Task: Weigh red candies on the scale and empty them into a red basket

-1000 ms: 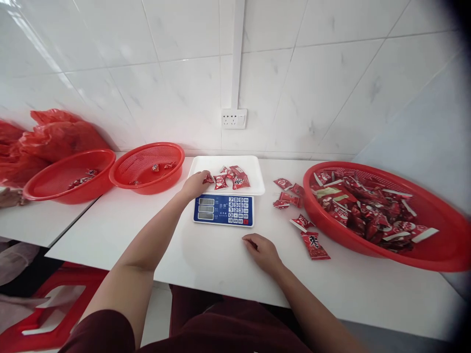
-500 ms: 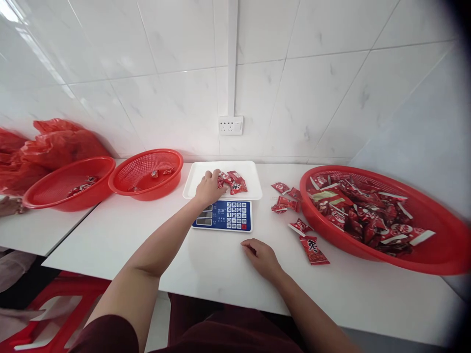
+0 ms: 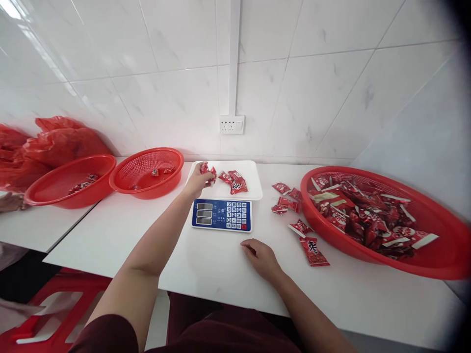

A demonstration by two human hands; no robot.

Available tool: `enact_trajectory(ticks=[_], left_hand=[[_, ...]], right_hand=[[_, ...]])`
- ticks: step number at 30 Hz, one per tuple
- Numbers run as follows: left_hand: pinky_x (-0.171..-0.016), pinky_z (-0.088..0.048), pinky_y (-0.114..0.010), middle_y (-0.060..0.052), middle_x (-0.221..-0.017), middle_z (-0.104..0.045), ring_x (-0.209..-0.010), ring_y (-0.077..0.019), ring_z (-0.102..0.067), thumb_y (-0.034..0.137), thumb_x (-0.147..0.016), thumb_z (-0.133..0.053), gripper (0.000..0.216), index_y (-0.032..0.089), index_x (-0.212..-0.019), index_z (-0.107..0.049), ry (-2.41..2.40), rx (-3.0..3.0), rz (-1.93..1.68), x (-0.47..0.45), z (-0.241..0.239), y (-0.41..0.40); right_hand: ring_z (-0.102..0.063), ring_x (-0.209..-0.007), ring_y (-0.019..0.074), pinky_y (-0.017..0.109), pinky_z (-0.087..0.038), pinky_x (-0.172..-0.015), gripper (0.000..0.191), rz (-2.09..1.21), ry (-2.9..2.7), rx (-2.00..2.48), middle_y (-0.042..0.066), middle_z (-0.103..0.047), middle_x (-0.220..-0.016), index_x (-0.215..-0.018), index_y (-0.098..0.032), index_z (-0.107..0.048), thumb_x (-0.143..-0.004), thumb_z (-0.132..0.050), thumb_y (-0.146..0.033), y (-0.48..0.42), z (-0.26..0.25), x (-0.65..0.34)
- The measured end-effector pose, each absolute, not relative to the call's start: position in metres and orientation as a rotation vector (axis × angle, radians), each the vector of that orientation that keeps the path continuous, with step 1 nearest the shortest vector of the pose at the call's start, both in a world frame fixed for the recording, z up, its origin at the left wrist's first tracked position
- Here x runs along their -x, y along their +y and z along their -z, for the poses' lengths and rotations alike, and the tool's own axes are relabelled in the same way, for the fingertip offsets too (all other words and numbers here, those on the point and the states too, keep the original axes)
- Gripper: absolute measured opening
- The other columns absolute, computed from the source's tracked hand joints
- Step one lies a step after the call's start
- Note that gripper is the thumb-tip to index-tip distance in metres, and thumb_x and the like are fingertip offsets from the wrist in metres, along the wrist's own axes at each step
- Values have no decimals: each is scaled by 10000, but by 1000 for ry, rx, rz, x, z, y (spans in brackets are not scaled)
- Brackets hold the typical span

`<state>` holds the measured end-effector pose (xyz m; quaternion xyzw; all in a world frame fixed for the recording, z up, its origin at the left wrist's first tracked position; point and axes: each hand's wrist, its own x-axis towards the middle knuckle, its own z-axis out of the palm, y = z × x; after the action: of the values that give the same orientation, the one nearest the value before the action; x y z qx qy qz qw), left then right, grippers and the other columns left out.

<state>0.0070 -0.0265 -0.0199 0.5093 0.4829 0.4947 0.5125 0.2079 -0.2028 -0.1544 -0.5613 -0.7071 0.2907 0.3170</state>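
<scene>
Shifted leftward from the heap it covered half a second earlier, the left hand (image 3: pixel 198 182) now stands over the left edge of a shallow white rectangular plastic tray (image 3: pixel 254 180), with its fingers clamped on small glossy red printed packets (image 3: pixel 208 175); their exact number is masked by the fingers, and whether they clear the tray's surface cannot be told. Right of the tray's centre, a cluster of like red packets (image 3: pixel 238 185), uncovered by this displacement, lies overlapping toward the near edge. The tray's contents thus appear divided into a held share and a lying share, which suggests that the load is being adjusted by hand. Along the tray's near edge runs a blue panel with white keys (image 3: pixel 221 215); its displays are too faint to read. Unchanged in position, the right hand (image 3: pixel 262 256) rests on the white flat-topped table (image 3: pixel 206 264) toward its near edge, fingers curled together, with nothing visible in its grasp. Loose red packets (image 3: pixel 289 202) lie between the tray's right edge and a large red plastic basket (image 3: pixel 449 240) at the table's right end. Toward the table's far left corner stands a round red perforated basket (image 3: pixel 164 188) containing a few packets.
</scene>
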Motion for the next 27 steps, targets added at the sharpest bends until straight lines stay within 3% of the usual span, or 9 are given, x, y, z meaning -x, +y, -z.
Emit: enact_trajectory(ticks=[3, 7, 10, 15, 21, 27], left_hand=[[-628, -492, -299, -12, -764, -545, -658, -128, -563, 119, -620, -531, 317, 192, -920, -459, 933, -903, -1205, 4, 14, -26], [-630, -510, -367, -72, -745, -566, -701, -191, -579, 139, -638, -479, 166, 162, -801, -492, 945, -822, -1166, 12, 13, -30], [-625, -513, -362, -68, -746, -573, -693, -187, -582, 128, -636, -464, 176, 168, -805, -495, 978, -844, -1202, 19, 13, -31], [-568, -499, -254, 9, -732, -557, -617, -115, -568, 71, -615, -491, 279, 214, -852, -460, 1081, -952, -1422, 55, 3, -20], [-554, -506, -257, 15, -708, -530, -591, -111, -552, 60, -627, -512, 246, 211, -808, -440, 1280, -997, -1586, 114, -12, -5], [-487, -443, -190, 12, -763, -518, -567, -96, -517, 60, -603, -572, 353, 218, -898, -458, 1663, -1153, -1633, 147, -7, 4]], right_hand=[[-607, -801, 177, 313, -476, -725, 247, -767, -1859, 1472, 27, -670, -894, -888, -229, -640, -824, -410, -294, -203, 155, -208], [-606, -813, 180, 321, -474, -741, 243, -770, -1847, 1462, 28, -669, -891, -879, -225, -638, -826, -414, -300, -203, 156, -208], [-607, -815, 188, 327, -474, -744, 244, -775, -1847, 1464, 33, -669, -894, -881, -226, -636, -827, -412, -305, -202, 157, -208], [-610, -799, 182, 314, -476, -721, 249, -776, -1854, 1469, 31, -671, -892, -884, -223, -640, -824, -411, -300, -202, 155, -208], [-606, -792, 175, 310, -473, -721, 242, -793, -1838, 1467, 23, -669, -883, -892, -224, -640, -821, -421, -301, -202, 156, -208], [-604, -798, 185, 327, -471, -730, 249, -817, -1832, 1485, 31, -667, -891, -896, -225, -636, -825, -415, -315, -202, 157, -208]])
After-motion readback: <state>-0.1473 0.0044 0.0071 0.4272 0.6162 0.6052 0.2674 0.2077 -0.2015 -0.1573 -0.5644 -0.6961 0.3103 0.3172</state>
